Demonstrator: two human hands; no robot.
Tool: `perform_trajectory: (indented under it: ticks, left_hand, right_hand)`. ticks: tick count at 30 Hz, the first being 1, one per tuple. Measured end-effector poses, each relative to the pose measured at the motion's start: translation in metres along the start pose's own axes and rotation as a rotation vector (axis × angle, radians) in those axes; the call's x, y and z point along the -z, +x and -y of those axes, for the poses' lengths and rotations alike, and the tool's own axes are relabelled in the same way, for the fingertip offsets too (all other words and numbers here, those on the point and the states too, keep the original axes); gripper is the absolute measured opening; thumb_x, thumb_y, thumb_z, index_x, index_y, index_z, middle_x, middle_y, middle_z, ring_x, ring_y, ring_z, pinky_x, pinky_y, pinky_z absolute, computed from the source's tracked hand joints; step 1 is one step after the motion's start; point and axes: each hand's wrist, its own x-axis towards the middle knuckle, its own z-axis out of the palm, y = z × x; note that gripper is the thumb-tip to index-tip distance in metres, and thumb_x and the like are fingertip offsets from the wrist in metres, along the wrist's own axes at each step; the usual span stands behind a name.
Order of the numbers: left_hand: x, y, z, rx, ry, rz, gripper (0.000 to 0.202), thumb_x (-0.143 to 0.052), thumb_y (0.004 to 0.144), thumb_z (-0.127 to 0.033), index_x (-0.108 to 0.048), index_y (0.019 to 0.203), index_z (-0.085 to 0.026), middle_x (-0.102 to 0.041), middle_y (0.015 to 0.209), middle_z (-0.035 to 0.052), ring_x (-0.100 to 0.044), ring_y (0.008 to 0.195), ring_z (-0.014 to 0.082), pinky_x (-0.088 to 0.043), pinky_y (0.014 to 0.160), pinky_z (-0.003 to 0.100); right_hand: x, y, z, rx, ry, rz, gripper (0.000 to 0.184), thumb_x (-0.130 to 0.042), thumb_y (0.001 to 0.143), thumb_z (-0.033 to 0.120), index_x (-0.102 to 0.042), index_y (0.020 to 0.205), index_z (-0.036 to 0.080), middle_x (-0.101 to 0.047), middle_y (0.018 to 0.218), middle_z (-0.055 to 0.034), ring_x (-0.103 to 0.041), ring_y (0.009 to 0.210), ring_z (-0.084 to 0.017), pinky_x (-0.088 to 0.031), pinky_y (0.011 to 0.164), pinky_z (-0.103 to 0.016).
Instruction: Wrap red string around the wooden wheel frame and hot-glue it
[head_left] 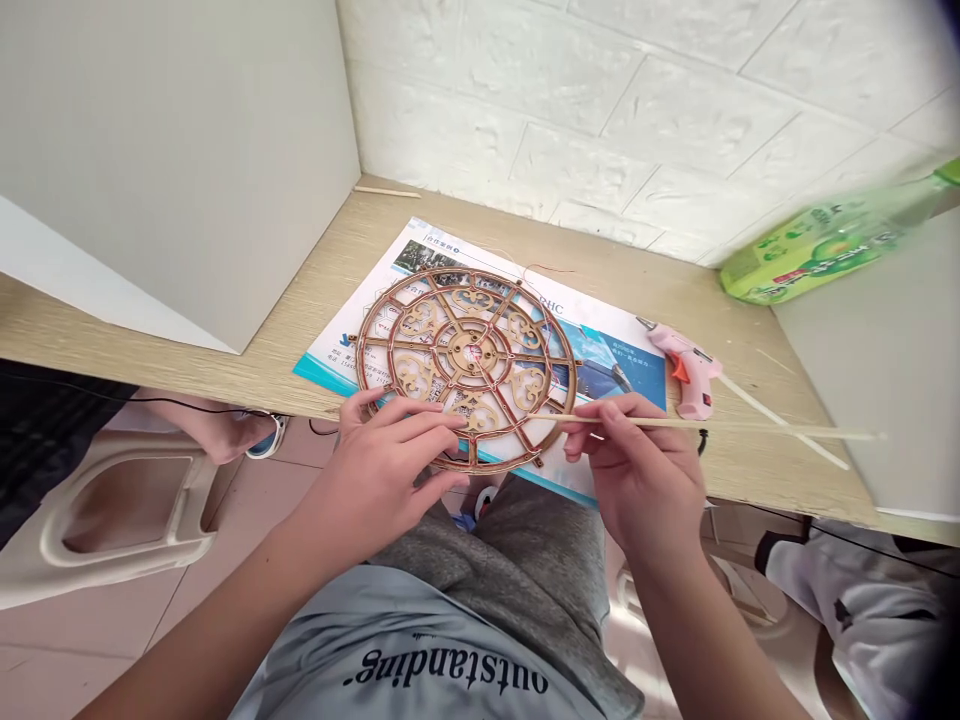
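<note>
The hands are held apart. The left hand is spread over the lower part of a round laser-cut wooden wheel, with its fingers laid on the rim and not clamped around it. A thin wooden stick is pinched between the thumb and fingers of the right hand, with one end held at the wheel's lower right rim and the long end extended to the right.

The wheel is laid flat on a printed blue-and-white leaflet, which is placed on a pale wood-grain desk. Scrollwork panels are set between the wheel's spokes. A thin red wire is seen beyond its upper edge. A pink hot glue gun is lying just right of the leaflet, with a long white glue stick extending from it. A blurred green plastic bottle is seen at the far right, and a second wooden stick is lying against a white brick-patterned wall. A white panel stands on the desk at the left. Below the desk at the left, a beige plastic chair is seen.
</note>
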Motion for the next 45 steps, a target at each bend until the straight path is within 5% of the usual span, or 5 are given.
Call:
perform_trajectory:
  ticks: [13,20,27,35,45]
  left_hand:
    - [-0.001,-0.001,0.001,0.005,0.008,0.013,0.017,-0.08,0.1,-0.039,-0.066,0.105,-0.031,-0.081,0.133,-0.0148,-0.072,0.128,0.0192,-0.022,0.119,0.047]
    - [0.0,-0.001,0.001,-0.008,0.03,0.03,0.016,-0.076,0.103,-0.038,-0.067,0.116,-0.034,-0.08,0.136,-0.0131,-0.07,0.13,0.0191,-0.023,0.12,0.048]
    - [0.0,0.0,0.0,0.016,0.003,0.027,0.016,-0.08,0.1,-0.04,-0.067,0.106,-0.031,-0.081,0.134,-0.0136,-0.071,0.128,0.0189,-0.022,0.12,0.047]
    - [0.003,-0.001,-0.001,0.04,-0.024,0.051,0.015,-0.08,0.101,-0.038,-0.068,0.103,-0.029,-0.08,0.137,-0.0123,-0.07,0.131,0.0193,-0.02,0.121,0.048]
    - [0.001,0.0,0.002,0.011,-0.017,0.009,0.015,-0.081,0.1,-0.037,-0.068,0.098,-0.029,-0.082,0.133,-0.0124,-0.072,0.128,0.0194,-0.022,0.121,0.048]
  right_hand:
    - [-0.024,-0.002,0.007,-0.167,-0.23,0.221,0.034,-0.062,0.113,0.047,-0.074,0.099,0.018,-0.069,0.079,-0.0028,-0.064,0.064,-0.013,-0.053,0.054,-0.023]
    - [-0.019,0.004,0.02,0.331,-0.58,0.557,0.016,-0.052,0.115,0.017,-0.068,0.115,0.017,-0.073,0.107,-0.007,-0.068,0.093,-0.014,-0.054,0.08,-0.029]
    - [-0.02,-0.006,0.003,0.021,-0.203,0.216,0.022,-0.059,0.116,0.033,-0.075,0.106,0.022,-0.07,0.089,-0.002,-0.065,0.075,-0.013,-0.053,0.067,-0.027]
    - [-0.022,-0.004,0.0,-0.065,-0.192,0.292,0.025,-0.061,0.115,0.038,-0.076,0.105,0.021,-0.069,0.089,-0.0031,-0.065,0.075,-0.013,-0.054,0.065,-0.027]
    - [-0.019,0.024,0.034,0.284,-0.644,0.762,0.022,-0.048,0.117,0.022,-0.067,0.105,0.019,-0.072,0.105,-0.0091,-0.066,0.091,-0.018,-0.049,0.077,-0.033]
